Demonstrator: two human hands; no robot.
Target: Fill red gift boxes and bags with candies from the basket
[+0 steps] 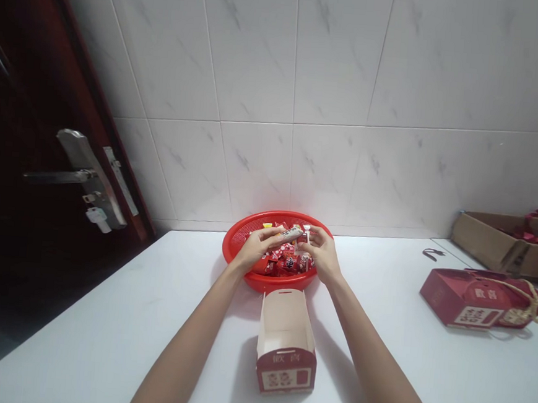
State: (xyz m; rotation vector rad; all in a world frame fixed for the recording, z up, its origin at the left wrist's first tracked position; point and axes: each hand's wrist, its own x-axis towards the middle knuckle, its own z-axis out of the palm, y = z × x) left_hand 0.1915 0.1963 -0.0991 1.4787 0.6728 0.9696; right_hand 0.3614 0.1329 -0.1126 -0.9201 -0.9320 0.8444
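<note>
Oval red plastic perforated basket [274, 284]: in the head view we have it right beneath our fingers, with a heap of red, white and yellow wrapped sweets [287, 265] inside.
Slim white printed stick packet [290, 233]: over the sweets, between the fingertips of our left hand [260, 248], which are closed on it.
Small white-and-red packet [304, 236]: at the fingertips of our right hand [323, 255]; these fingers are curled, thumb near forefinger, and we cannot tell whether they grip it or only touch it.
Open maroon cardboard carton with cream lining [284, 342]: upright, nearer to us than the fingers, just in front of the basket.
Maroon printed gift box [464, 297]: well to the right of the right fingers, with a pale twisted cord [534, 297] at its far end.
Low brown cardboard box [473, 239]: beyond the gift box, cut off by the view's right edge; we cannot name the dark red pieces in it.
Hidden sweets: our fingers cover part of the heap, and most lettering is too small to read.
Flat white tabletop [166, 317]: stretches below and to both sides of the fingers; a short dark strap [432, 254] lies to their right.
Pale grey-veined wall tiles [261, 64]: behind the fingers.
Dark red-brown door [15, 113]: far left of the fingers, with a silver metal handle [61, 177] and hanging keys [97, 218].
</note>
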